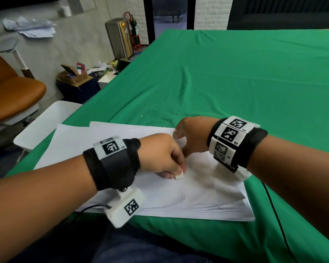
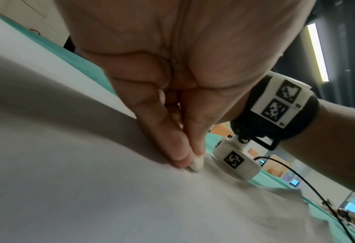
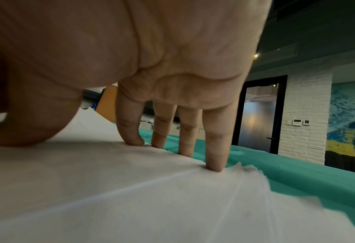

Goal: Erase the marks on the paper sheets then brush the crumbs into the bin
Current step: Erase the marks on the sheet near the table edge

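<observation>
On the paper, my left hand pinches the eraser, tip down; my right hand's straight fingers pin the far edge beyond it.

Your matt white paper sheets lie on the worktop's creased green cloth, with a brushed-metal bin beyond the cloth's far-left corner.
</observation>
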A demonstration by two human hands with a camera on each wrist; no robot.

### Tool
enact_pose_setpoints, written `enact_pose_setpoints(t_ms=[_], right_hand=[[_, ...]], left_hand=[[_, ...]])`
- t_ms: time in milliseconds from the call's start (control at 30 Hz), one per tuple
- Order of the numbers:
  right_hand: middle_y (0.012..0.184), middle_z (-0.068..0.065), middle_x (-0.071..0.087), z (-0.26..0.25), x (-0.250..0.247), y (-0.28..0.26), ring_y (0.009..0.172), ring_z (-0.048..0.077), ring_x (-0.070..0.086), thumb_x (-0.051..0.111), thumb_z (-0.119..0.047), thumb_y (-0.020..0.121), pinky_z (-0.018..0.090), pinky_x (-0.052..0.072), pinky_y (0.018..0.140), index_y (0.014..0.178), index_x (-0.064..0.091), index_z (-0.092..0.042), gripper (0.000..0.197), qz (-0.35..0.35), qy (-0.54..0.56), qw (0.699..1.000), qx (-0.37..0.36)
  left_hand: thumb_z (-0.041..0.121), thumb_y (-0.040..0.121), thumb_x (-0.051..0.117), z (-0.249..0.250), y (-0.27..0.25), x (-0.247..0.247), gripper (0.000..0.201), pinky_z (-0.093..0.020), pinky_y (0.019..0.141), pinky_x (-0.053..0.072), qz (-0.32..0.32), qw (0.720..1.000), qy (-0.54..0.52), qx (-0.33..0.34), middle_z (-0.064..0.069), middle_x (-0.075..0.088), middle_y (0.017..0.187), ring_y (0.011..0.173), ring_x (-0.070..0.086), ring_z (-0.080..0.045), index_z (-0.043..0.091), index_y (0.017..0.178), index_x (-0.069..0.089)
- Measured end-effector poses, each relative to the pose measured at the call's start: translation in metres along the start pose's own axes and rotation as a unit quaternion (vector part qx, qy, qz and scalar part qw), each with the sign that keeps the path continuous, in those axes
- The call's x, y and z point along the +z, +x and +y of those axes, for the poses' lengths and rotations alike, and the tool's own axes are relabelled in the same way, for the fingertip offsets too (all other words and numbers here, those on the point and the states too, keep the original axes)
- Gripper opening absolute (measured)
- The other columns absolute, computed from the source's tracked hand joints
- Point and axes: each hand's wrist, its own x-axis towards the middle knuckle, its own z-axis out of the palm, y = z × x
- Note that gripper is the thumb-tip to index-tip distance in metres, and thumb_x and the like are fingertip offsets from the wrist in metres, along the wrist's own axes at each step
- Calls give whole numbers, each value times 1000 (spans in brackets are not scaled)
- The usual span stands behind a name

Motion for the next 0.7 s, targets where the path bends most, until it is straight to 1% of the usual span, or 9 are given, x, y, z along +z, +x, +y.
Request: enact_pose_setpoints(t_ms=[67,133,233,267,367,433,500,600,700], right_hand=[[137,-7,62,1,1,1,122,25,61,79,-76,66,45,51,103,142,59,-36,88,-4,0,1000,2],[139,-8,61,1,1,3,123,26,60,77,-81,62,45,50,105,143,57,-36,95,-11,0,1000,5],[138,-8,62,1,1,4,123,27,60,75,-84,61,46,50,104,142,58,-35,96,-16,-5,1000,6],[137,-8,63,1,1,4,123,27,61,76,-83,62,46,50,104,142,59,-35,95,-15,-4,1000,5],[133,-9,65,2,2,4,119,24,63,80,-75,64,44,52,103,139,61,-37,86,-2,2,1000,3],[132,-10,66,2,2,3,118,23,64,80,-74,64,43,52,102,138,61,-38,85,0,3,1000,3],[133,-10,65,1,2,3,120,24,63,80,-76,63,43,51,103,141,59,-37,89,-5,3,1000,6],[133,-5,66,1,2,3,120,26,62,76,-83,61,45,51,103,142,59,-34,96,-20,-1,1000,5],[135,-3,64,0,3,2,121,27,62,75,-84,62,47,51,103,141,60,-32,95,-23,-3,1000,2]], left_hand=[[3,90,72,-1,-2,4,10,-32,79,64,-14,1000,16,8,-6,78,80,72,73,-13,9,93,80],[6,91,72,-2,-9,13,9,-31,78,64,-47,998,49,16,-7,78,81,73,74,-15,10,94,79],[6,91,71,0,-17,16,10,-28,77,63,-88,993,81,19,-8,78,83,73,73,-15,10,96,79],[6,92,71,2,-16,13,10,-29,78,63,-81,993,78,19,-8,78,84,72,72,-14,10,96,79],[4,91,72,5,-8,2,10,-32,78,64,-13,999,35,14,-6,79,83,72,73,-14,10,94,79],[3,90,73,4,-6,3,9,-31,76,64,-2,999,33,17,-6,78,81,72,74,-14,9,92,79],[4,90,73,3,-9,10,8,-30,75,64,-22,999,39,20,-7,78,81,70,73,-13,9,93,79],[8,91,73,5,-18,19,7,-24,74,62,-87,992,89,28,-6,78,81,67,71,-9,10,95,79],[8,92,72,6,-22,21,8,-23,76,62,-118,989,81,26,-4,79,84,71,71,-10,8,97,78]])
